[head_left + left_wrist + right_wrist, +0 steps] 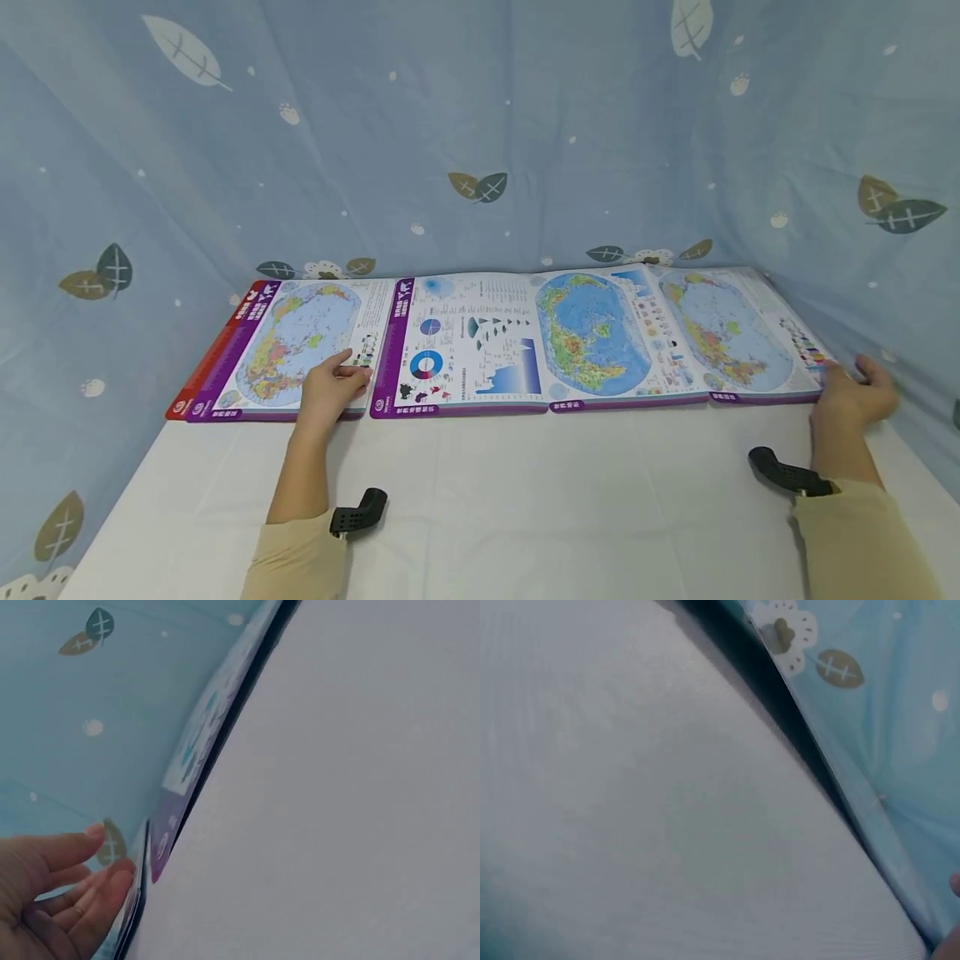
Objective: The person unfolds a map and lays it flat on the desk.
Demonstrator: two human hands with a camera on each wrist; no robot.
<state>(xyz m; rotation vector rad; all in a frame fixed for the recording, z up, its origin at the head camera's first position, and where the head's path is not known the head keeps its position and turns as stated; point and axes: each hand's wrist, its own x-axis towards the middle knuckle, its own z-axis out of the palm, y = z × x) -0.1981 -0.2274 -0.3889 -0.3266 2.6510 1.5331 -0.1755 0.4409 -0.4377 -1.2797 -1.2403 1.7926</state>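
Note:
A long folded-out map sheet (pixel 465 342) lies along the back of the white table, its panels showing world maps, charts and a purple border. To its left is a separate purple-edged world map (pixel 300 342), on top of a red-edged sheet (pixel 213 354). My left hand (pixel 330 387) rests on the lower right part of that left map; in the left wrist view its thumb (pixel 71 847) stands apart from loosely bent fingers. At the far right end my right hand (pixel 855 400) touches the long sheet's edge, thumb raised away from it. The right wrist view barely shows that hand.
A white cloth (pixel 540 492) covers the table in front of the maps. Behind them and at both sides hangs a blue curtain (pixel 480 108) with leaf prints. Black wrist mounts (pixel 360 512) stick out from both sleeves.

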